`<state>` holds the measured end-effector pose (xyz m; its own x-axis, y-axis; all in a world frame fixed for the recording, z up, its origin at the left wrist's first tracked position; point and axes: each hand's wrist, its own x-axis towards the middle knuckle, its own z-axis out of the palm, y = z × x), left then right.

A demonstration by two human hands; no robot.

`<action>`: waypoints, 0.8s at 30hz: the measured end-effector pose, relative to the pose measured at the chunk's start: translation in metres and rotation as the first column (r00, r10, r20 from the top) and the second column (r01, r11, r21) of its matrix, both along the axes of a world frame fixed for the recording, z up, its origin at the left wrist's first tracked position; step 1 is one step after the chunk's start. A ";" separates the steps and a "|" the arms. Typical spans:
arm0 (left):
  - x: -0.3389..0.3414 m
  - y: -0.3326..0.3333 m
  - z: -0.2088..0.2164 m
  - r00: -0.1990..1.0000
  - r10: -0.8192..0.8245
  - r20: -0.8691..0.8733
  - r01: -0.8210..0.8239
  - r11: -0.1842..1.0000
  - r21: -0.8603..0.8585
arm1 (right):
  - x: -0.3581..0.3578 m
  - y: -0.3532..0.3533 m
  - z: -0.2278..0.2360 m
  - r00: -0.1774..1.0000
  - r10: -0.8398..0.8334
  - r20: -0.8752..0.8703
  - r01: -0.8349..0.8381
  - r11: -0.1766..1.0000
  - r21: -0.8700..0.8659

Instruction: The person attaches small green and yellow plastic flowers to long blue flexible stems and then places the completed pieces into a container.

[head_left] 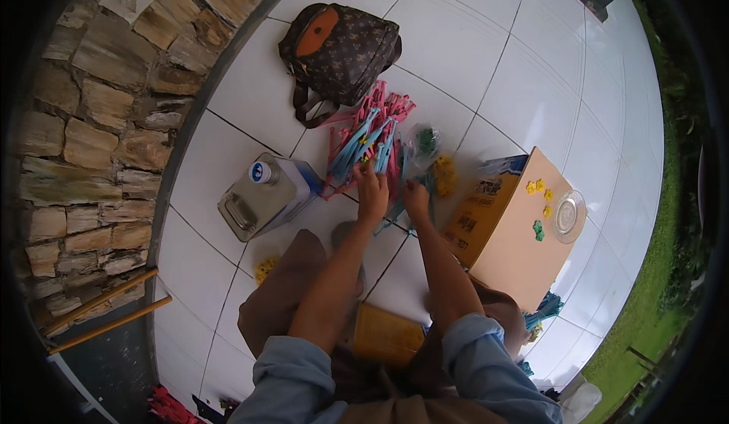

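Observation:
A heap of pink strips (pixel 393 105) and light blue strips (pixel 351 151) lies on the floor ahead of me. They are narrow, and some have widened ends. At the near side of the heap, my left hand (pixel 372 192) has its fingers drawn together; what they pinch is too small to make out. Small yellow and green bits show just beyond its fingertips. Close by on the right, my right hand (pixel 415 198) is closed around a light blue strip (pixel 400 210), part of which hangs below the hand. Yellow flower-shaped pieces (pixel 444 175) lie right of it.
A cardboard box (pixel 501 234) stands right, with yellow and green pieces and a clear round dish (pixel 568 216) on top. A metal can (pixel 266 196) stands left. Beyond the heap are a brown backpack (pixel 342 52) and a clear bag (pixel 424 141) with green inside. A stone wall (pixel 106 113) borders the left.

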<state>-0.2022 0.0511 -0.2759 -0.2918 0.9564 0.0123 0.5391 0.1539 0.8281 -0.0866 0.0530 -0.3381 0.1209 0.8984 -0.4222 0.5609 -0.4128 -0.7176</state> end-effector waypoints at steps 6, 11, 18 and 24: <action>-0.001 0.000 -0.013 0.978 0.162 -0.132 -0.144 0.980 0.135 | -0.027 0.011 -0.007 0.941 -0.123 0.315 0.033 0.960 0.277; 0.001 0.006 -0.022 0.963 0.261 0.065 -0.264 0.964 0.042 | -0.017 0.016 -0.004 0.935 -0.095 0.342 0.025 0.979 0.203; -0.013 0.009 -0.016 0.946 0.306 0.102 -0.318 0.939 0.128 | -0.039 -0.024 0.044 0.952 -0.294 -0.088 0.307 0.893 0.328; -0.024 0.009 -0.025 0.977 0.204 0.067 -0.213 0.962 0.168 | -0.055 0.005 0.039 0.977 -0.081 -0.199 0.141 0.941 0.307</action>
<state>-0.2258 0.0598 -0.3004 -0.4892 0.8586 0.1535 0.4687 0.1104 0.8764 -0.1417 0.0582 -0.2987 0.1764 0.9742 -0.1410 0.3733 -0.1988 -0.9062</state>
